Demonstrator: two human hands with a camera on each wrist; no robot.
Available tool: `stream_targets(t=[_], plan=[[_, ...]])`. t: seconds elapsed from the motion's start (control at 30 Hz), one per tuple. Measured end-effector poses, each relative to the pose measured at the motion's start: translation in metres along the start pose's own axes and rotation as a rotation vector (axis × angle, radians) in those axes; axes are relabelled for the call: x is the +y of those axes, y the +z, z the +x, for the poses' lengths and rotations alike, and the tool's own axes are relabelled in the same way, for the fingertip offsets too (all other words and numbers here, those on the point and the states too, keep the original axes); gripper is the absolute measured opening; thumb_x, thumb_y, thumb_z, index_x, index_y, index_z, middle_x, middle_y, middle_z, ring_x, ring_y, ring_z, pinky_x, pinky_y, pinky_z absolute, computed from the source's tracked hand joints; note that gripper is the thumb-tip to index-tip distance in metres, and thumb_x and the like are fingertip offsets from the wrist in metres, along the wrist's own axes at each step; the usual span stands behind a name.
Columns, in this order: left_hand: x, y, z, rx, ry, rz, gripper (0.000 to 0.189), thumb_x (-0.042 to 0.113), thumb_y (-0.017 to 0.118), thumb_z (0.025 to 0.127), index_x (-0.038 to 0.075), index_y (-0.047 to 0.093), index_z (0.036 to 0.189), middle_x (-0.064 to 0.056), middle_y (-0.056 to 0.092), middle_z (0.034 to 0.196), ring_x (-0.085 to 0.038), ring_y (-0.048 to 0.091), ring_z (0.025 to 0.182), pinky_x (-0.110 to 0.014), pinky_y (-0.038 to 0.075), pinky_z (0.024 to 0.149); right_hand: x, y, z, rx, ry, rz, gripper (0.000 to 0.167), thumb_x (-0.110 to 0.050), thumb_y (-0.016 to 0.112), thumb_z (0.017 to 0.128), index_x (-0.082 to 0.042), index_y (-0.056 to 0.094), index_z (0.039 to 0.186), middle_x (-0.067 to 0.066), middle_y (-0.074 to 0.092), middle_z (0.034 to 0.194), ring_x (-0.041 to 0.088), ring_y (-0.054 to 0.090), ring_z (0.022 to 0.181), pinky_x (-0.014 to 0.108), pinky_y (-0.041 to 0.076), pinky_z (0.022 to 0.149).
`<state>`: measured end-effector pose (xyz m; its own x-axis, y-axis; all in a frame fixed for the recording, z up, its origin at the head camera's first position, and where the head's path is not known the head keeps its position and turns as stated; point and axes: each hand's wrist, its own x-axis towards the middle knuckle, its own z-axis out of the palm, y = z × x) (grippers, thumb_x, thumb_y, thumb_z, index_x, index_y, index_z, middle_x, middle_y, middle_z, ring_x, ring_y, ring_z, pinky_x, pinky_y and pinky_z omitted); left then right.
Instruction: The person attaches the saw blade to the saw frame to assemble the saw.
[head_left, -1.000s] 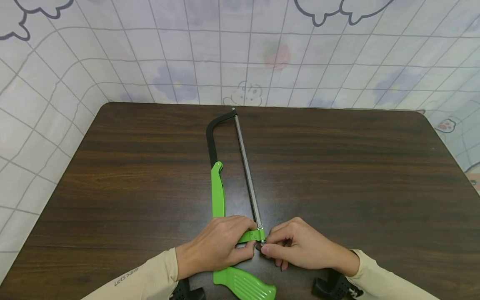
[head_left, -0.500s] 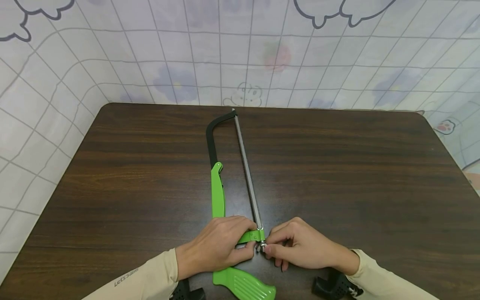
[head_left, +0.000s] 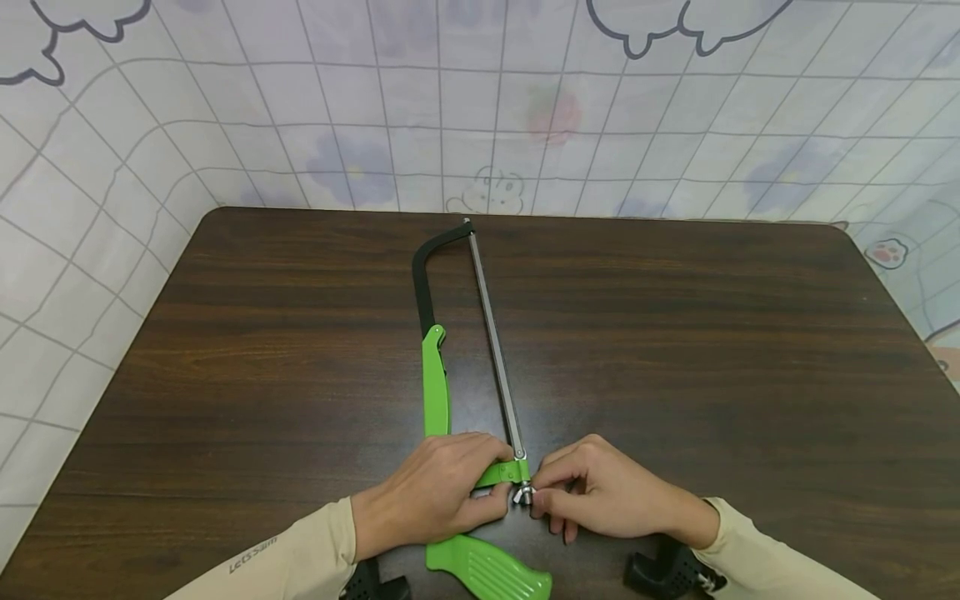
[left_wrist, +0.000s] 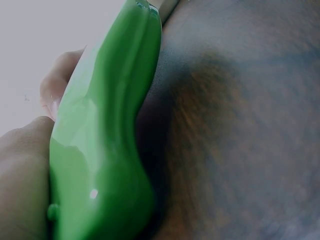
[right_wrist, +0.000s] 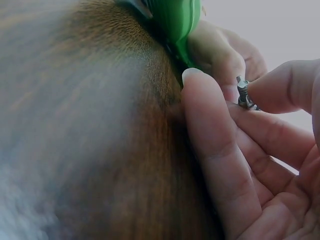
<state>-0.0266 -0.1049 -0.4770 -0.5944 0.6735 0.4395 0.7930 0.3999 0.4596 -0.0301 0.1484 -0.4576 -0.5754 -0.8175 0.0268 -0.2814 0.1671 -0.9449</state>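
Note:
A hacksaw (head_left: 436,383) with a green and black frame lies on the table, its metal blade (head_left: 495,342) pointing away. My left hand (head_left: 438,483) grips its green frame just above the handle (head_left: 491,567), thumb and fingers either side of the short green arm (head_left: 501,473). At the near end of the blade sits a shiny wing nut (head_left: 523,495) on a threaded bolt. My right hand (head_left: 603,492) pinches this nut between thumb and forefinger, its other fingers curled beneath. Up close in the right wrist view, the nut (right_wrist: 243,94) shows between the fingertips.
The dark wooden table (head_left: 712,358) stretches round the saw on all sides. Behind it hangs a pale gridded sheet (head_left: 465,108) with printed shapes. Black wrist devices (head_left: 671,571) sit under both cream sleeves (head_left: 772,550).
The wing nut has turned, its wings standing at a different angle and showing more plainly. My right thumb has shifted slightly to the right. My left hand and the hacksaw stay put.

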Motion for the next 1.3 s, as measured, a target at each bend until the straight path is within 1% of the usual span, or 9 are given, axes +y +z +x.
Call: stream_targets(t=[0.33, 0.53, 0.7, 0.87, 0.9, 1.03, 1.2, 1.3], plan=[[0.0000, -0.0004, 0.0000, -0.006, -0.008, -0.021, 0.020, 0.013, 0.068, 0.089, 0.016, 0.064, 0.109, 0.011, 0.062, 0.084, 0.005, 0.044, 0.069, -0.007, 0.036, 0.063, 0.0000, -0.0012, 0.0002, -0.010, -0.009, 0.001, 0.020, -0.010, 0.058, 0.104, -0.012, 0.076, 0.094, 0.004, 0.071, 0.078, -0.005, 0.066, 0.062, 0.024, 0.056, 0.049], [0.0004, 0.0000, 0.0002, -0.003, -0.011, -0.011, 0.021, 0.013, 0.068, 0.088, 0.017, 0.064, 0.108, 0.011, 0.063, 0.083, 0.005, 0.043, 0.068, -0.006, 0.036, 0.062, 0.0005, -0.0010, 0.0003, -0.014, -0.018, -0.023, 0.020, -0.013, 0.059, 0.104, -0.013, 0.075, 0.093, 0.002, 0.070, 0.077, -0.006, 0.065, 0.061, 0.022, 0.055, 0.049], [0.0003, -0.0004, 0.0001, -0.002, -0.008, -0.007, 0.021, 0.013, 0.068, 0.088, 0.017, 0.064, 0.108, 0.011, 0.064, 0.084, 0.005, 0.044, 0.068, -0.006, 0.036, 0.062, 0.0004, -0.0009, 0.0005, -0.010, -0.021, -0.032, 0.020, -0.014, 0.059, 0.104, -0.013, 0.075, 0.092, 0.002, 0.070, 0.076, -0.007, 0.065, 0.060, 0.022, 0.055, 0.048], [0.0000, -0.0007, 0.0004, 0.000, -0.001, -0.007, 0.021, 0.013, 0.068, 0.088, 0.016, 0.064, 0.108, 0.011, 0.064, 0.084, 0.004, 0.044, 0.068, -0.007, 0.037, 0.062, 0.0000, -0.0007, 0.0005, -0.001, -0.002, -0.029, 0.019, -0.015, 0.061, 0.104, -0.013, 0.074, 0.091, 0.002, 0.069, 0.076, -0.007, 0.064, 0.060, 0.022, 0.055, 0.048], [-0.0001, -0.0007, 0.0004, -0.001, -0.002, -0.007, 0.021, 0.013, 0.068, 0.088, 0.016, 0.064, 0.108, 0.011, 0.064, 0.084, 0.005, 0.045, 0.068, -0.007, 0.038, 0.062, -0.0001, -0.0005, 0.0006, 0.001, 0.011, -0.022, 0.018, -0.016, 0.061, 0.103, -0.013, 0.075, 0.091, 0.002, 0.069, 0.076, -0.007, 0.065, 0.060, 0.023, 0.055, 0.049], [-0.0002, -0.0003, 0.0002, -0.005, -0.008, -0.005, 0.021, 0.013, 0.068, 0.088, 0.016, 0.064, 0.108, 0.011, 0.064, 0.084, 0.005, 0.045, 0.069, -0.007, 0.038, 0.063, -0.0004, -0.0004, 0.0008, 0.007, 0.022, -0.018, 0.018, -0.017, 0.062, 0.103, -0.013, 0.075, 0.091, 0.002, 0.069, 0.076, -0.007, 0.065, 0.060, 0.023, 0.055, 0.049], [-0.0011, 0.0005, 0.0000, 0.009, 0.010, 0.005, 0.021, 0.014, 0.068, 0.088, 0.016, 0.063, 0.108, 0.011, 0.064, 0.085, 0.004, 0.045, 0.069, -0.007, 0.038, 0.063, 0.0002, 0.0001, 0.0007, 0.009, -0.001, -0.032, 0.018, -0.015, 0.061, 0.103, -0.013, 0.074, 0.091, 0.001, 0.069, 0.075, -0.007, 0.064, 0.060, 0.022, 0.055, 0.048], [-0.0018, 0.0009, -0.0003, 0.014, 0.018, 0.005, 0.021, 0.015, 0.068, 0.088, 0.016, 0.063, 0.108, 0.011, 0.063, 0.084, 0.005, 0.044, 0.068, -0.006, 0.037, 0.062, 0.0001, 0.0001, 0.0001, 0.008, 0.000, -0.031, 0.018, -0.013, 0.061, 0.103, -0.013, 0.075, 0.093, 0.002, 0.070, 0.076, -0.006, 0.065, 0.060, 0.022, 0.055, 0.048]])
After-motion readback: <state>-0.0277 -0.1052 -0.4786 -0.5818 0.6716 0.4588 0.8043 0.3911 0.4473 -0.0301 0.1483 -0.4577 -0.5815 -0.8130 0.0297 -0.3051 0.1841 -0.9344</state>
